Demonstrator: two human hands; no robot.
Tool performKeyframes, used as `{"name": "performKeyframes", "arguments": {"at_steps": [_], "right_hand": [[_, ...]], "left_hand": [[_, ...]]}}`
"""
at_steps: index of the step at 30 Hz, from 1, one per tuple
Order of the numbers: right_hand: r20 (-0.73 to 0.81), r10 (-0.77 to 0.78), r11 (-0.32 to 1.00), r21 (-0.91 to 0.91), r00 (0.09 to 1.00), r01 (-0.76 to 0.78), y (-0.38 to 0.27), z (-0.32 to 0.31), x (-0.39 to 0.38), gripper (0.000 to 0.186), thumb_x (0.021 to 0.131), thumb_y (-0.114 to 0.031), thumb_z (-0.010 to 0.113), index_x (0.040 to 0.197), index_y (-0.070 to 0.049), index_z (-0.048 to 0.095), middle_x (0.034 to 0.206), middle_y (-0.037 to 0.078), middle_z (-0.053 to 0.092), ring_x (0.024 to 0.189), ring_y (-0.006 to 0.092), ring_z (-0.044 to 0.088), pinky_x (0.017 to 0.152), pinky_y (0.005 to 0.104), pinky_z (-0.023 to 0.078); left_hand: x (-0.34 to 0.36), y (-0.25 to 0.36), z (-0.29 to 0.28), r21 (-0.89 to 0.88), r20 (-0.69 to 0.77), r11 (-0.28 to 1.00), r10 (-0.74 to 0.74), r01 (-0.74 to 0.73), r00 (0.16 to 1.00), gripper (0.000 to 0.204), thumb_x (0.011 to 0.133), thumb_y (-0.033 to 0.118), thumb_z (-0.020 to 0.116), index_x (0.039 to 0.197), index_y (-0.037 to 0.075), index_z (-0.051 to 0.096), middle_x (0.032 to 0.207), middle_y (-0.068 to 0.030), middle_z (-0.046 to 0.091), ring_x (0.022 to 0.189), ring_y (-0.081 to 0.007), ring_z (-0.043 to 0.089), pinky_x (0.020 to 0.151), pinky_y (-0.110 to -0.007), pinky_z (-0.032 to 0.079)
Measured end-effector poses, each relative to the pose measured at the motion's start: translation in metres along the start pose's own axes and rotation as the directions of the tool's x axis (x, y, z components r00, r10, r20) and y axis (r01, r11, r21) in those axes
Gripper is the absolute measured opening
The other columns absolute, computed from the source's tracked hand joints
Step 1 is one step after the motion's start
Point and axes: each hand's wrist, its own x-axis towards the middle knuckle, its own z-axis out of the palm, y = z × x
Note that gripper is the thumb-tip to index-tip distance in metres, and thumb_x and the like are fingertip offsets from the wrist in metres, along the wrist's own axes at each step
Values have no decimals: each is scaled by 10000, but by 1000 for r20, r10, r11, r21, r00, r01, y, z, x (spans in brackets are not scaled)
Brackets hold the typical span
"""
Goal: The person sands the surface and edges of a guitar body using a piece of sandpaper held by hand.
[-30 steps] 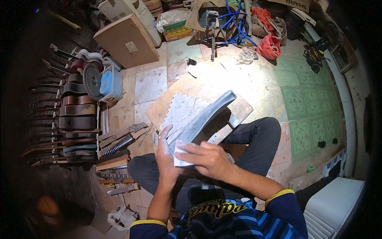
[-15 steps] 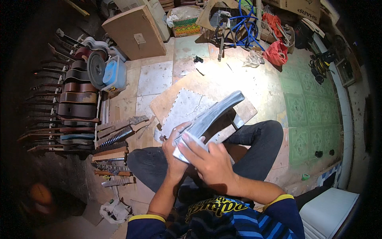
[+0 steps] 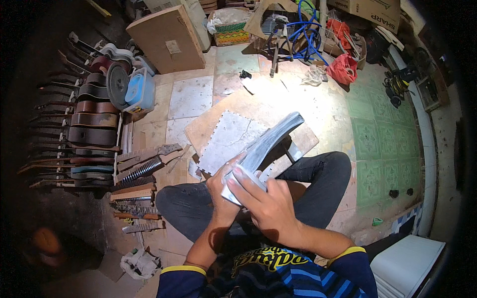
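A grey, whitish-streaked guitar body is tilted edge-on above my lap, its curved end pointing away to the right. My left hand is closed round its near left side. Bent over the near end, my right hand presses its fingers along the pale edge, with the thumb side hidden. Whether a thin sheet lies under those fingers I cannot tell. Below the piece, a light grey foam mat lies on a brown board in front of my crossed legs.
Several guitars stand in a row at the left, with loose necks nearer me. A clear tub, a large wooden panel, blue hose and a red bag are farther off. A white box-like object stands at the lower right.
Both hands stay on the guitar body, and my right fingers have shifted slightly. The whole view has moved a little, so the surroundings sit slightly farther left.
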Motion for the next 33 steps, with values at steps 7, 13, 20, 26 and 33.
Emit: {"name": "performKeyframes", "arguments": {"at_steps": [7,13,20,26,33], "right_hand": [[26,-11,1000,8,1000,11,1,-5,4,643,757,-19,683,1389,-121,617,1469,77,581,731,272,471,722,398,390],[-20,0,1000,17,1000,1,4,4,-9,654,765,-32,687,1406,-132,607,1447,70,604,710,257,480,698,383,392],[-58,49,998,51,997,-46,6,9,-5,647,766,7,660,1393,-149,627,1436,61,620,694,241,486,677,372,396],[-163,126,986,134,979,-104,36,21,-3,632,785,-32,672,1401,-169,630,1402,63,643,700,245,503,674,374,411],[-178,87,991,116,980,-67,48,26,1,627,780,-48,686,1394,-163,637,1414,82,634,676,236,492,648,370,408]], "left_hand": [[0,-9,-1,9,-36,1000,-4,4,999,521,736,-24,863,1221,-63,680,1077,-125,743,930,-154,692,864,-318,561],[4,0,0,-157,-37,977,-153,146,987,459,785,5,816,1219,-66,687,1138,-140,732,980,-157,687,888,-325,552],[-2,-1,-1,82,-46,997,-9,12,999,465,784,37,793,1226,-60,689,1129,-122,731,1016,-157,673,918,-322,534],[-9,4,0,68,-9,997,-45,45,999,479,774,28,793,1234,-53,688,1127,-117,733,1013,-153,671,921,-316,531],[-7,8,0,69,-27,997,-25,27,999,492,787,73,791,1251,-52,684,1106,-130,738,999,-150,670,913,-311,528]]}}
